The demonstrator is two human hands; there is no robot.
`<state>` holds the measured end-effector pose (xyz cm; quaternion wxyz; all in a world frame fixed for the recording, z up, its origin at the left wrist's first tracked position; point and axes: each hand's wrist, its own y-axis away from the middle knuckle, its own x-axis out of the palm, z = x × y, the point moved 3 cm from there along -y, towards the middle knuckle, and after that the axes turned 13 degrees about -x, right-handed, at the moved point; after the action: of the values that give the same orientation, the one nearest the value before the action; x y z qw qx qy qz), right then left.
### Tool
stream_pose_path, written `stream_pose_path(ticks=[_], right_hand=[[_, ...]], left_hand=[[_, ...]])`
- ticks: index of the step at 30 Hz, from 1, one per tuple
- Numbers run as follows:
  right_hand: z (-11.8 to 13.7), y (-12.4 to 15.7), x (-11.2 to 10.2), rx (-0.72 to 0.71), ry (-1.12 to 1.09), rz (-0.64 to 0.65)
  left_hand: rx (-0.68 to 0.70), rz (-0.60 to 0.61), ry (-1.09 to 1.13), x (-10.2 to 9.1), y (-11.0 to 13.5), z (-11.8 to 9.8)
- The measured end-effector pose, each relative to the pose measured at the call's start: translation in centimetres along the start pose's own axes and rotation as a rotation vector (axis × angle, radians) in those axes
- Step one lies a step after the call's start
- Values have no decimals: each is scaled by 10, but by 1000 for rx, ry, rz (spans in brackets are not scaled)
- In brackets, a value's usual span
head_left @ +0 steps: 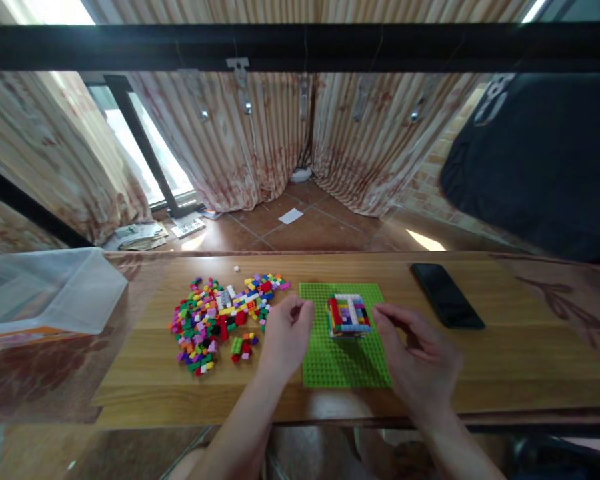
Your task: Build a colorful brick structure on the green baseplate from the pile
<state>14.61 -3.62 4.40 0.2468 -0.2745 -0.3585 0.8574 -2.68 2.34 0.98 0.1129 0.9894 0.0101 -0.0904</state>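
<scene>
A small block build (350, 315) of many-coloured toy bricks stands on the green baseplate (320, 370). My left hand (286, 333) is closed at the plate's left edge, thumb against the curled fingers; whatever it may hold is hidden. On the other side, my right hand (417, 353) has thumb and forefinger pinched together close to the build's right side. Nothing can be made out between those fingertips, and the hand is slightly blurred. To the left of my left hand lies a spread pile of loose toy bricks (200, 327) in mixed colours.
A black phone (447, 295) lies on the wooden table (145, 380) at the right. A clear plastic bin (45, 287) stands at the far left. One white brick (237, 269) sits apart behind the pile. A dark bar (300, 48) crosses the view above, with curtains (260, 133) beyond.
</scene>
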Motion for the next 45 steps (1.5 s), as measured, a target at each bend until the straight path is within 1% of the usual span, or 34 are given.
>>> stream_pose_path(ticks=[1, 3, 4, 7, 9, 11, 13, 16, 22, 27, 30, 39, 43, 45], right_hand=[[5, 1, 1, -29, -7, 7], [19, 7, 9, -106, -65, 100], [25, 12, 16, -139, -108, 182], [41, 32, 39, -232, -194, 495], [43, 46, 53, -233, -168, 611], [41, 56, 64, -203, -126, 671], [37, 61, 74, -176, -91, 703], [34, 63, 87, -146, -51, 728], [39, 61, 110, -143, 58, 797], [44, 60, 122, -199, 123, 859], [44, 60, 125, -212, 130, 854], [38, 62, 122, -161, 96, 858], [39, 61, 118, -136, 82, 884], [39, 58, 116, -125, 46, 863]], left_hand=[[4, -21, 31, -7, -3, -1], [12, -70, 90, -21, -8, -4], [12, -101, 108, -28, -9, -6], [2, -223, 128, -50, -9, -12], [-12, -303, 165, -62, -7, -16], [-31, -353, 241, -71, -6, -17], [-55, -359, 326, -77, -6, -16], [-82, -323, 401, -80, -7, -13], [-87, -290, 390, -82, -7, -11], [-125, -248, 379, -82, -6, -11], [-114, -237, 380, -82, -6, -12], [-110, -209, 389, -76, -8, -10], [-103, -254, 435, -81, -10, -8], [-106, -282, 468, -85, -11, -7]])
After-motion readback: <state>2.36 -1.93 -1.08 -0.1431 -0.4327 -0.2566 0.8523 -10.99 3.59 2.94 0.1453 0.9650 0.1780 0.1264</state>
